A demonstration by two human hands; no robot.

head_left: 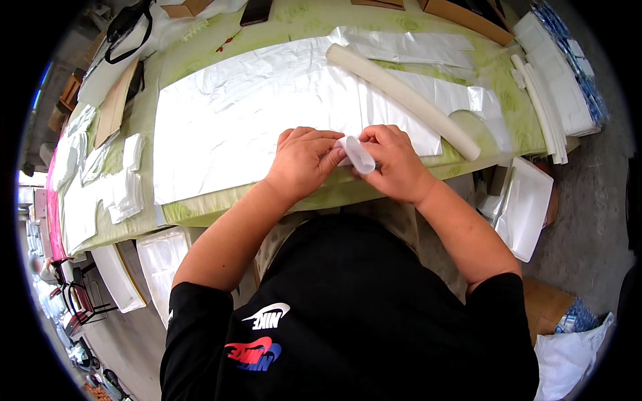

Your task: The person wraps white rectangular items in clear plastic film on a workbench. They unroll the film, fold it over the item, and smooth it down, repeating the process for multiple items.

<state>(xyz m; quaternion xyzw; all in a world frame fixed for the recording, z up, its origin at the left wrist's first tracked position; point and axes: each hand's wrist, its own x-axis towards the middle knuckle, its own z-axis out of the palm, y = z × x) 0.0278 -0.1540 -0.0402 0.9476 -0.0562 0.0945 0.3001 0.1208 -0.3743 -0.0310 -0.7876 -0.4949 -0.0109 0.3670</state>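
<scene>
Head cam looks straight down at a table (194, 63) with a green patterned cloth, and both hands are working right at its near edge. The left hand (304, 164) and right hand (394, 164) are pressed close together, both pinching a small white folded piece (356, 154) between them, fingers curled shut around it. It looks like thin plastic or foam, can't really tell which. The piece sits just above the table edge, over the near rim of a big white plastic sheet (267, 113) that's spread flat across most of the tabletop.

Behind the hands, a long white foam tube (401, 93) lies diagonally on the sheet, running from upper middle down to the right. Off to the right there's a stack of white packets (558, 87) near the table's end, and on the left a bunch of smaller white folded bags (120, 187) lie scattered on the cloth. A black phone (256, 10) rests at the far edge.
</scene>
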